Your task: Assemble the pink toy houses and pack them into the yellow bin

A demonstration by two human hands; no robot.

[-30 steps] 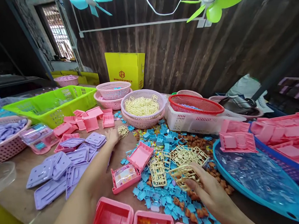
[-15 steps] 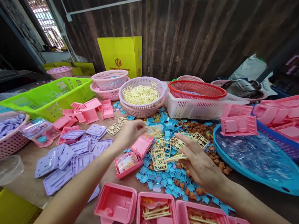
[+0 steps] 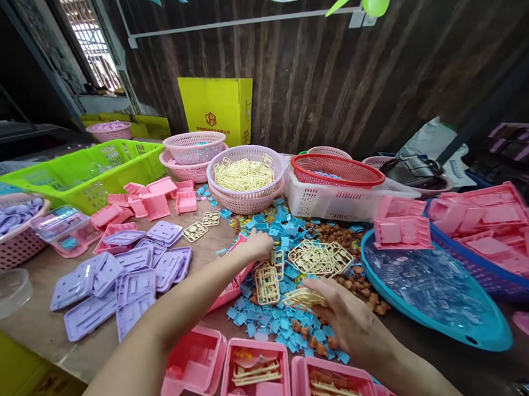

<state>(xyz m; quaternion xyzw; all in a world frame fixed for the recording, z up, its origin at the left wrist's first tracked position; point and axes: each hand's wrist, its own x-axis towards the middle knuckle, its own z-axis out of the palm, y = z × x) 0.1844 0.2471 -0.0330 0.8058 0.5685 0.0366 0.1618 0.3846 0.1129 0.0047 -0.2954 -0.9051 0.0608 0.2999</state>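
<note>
My right hand [image 3: 344, 314] holds a small stack of cream plastic sprue frames [image 3: 300, 297] between thumb and fingers, low over the loose pieces. My left hand [image 3: 260, 246] is at the pile with its fingers curled downward; whatever is in them is hidden. Just below it lie more cream frames [image 3: 267, 284], and a flat heap of frames [image 3: 320, 258] rests to its right. Small blue plastic pieces [image 3: 267, 320] and brown figures [image 3: 362, 289] spread beneath. My left forearm partly covers an open pink box [image 3: 224, 297].
Open pink boxes [image 3: 255, 379] line the near edge, some with cream pieces inside. Purple trays [image 3: 93, 312] lie left. A basket of cream frames [image 3: 248, 190] stands behind. On the right are a blue basin of clear parts [image 3: 440, 336] and pink parts [image 3: 480, 211].
My left hand has moved right and down to the pile. My right hand has lowered slightly with the frames. The view has tilted up a little, showing more of the green fan.
</note>
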